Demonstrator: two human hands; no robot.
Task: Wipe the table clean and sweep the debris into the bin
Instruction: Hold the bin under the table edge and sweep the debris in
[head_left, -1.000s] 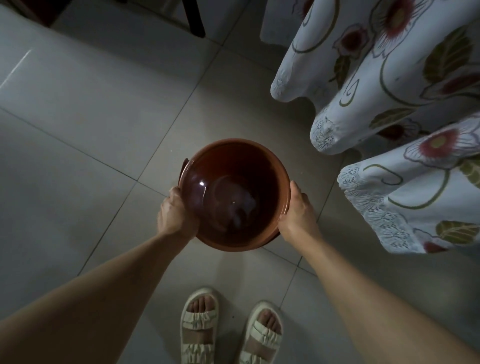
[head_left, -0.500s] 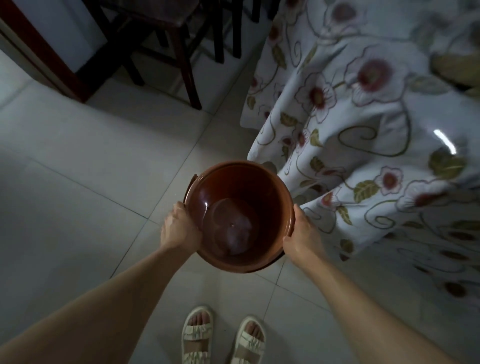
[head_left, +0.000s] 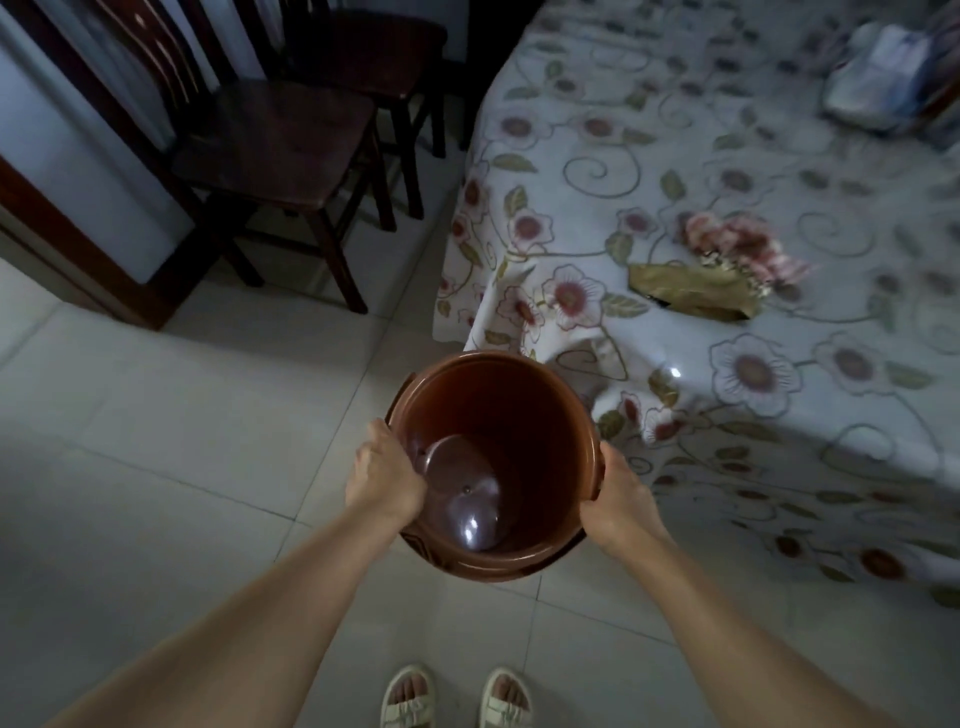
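Note:
I hold a round brown plastic bin (head_left: 524, 415) in front of me, above the tiled floor, with nothing inside it. My left hand (head_left: 382, 475) grips its left rim and my right hand (head_left: 618, 493) grips its right rim. The bin hangs just beside the near corner of the table (head_left: 675, 171), which is covered by a white flowered cloth. On the tabletop lie dried brown leaves (head_left: 693, 291) and a bunch of pink dried flowers (head_left: 737, 247).
Two dark wooden chairs (head_left: 270, 140) stand to the left of the table. A white plastic bag (head_left: 878, 78) lies at the table's far right. My sandalled feet (head_left: 457, 699) stand on pale floor tiles (head_left: 156, 441).
The view has lifted from the floor to the tabletop. The bin, held in both hands throughout, has come up beside the table's corner, and the leaves and flowers have come into sight.

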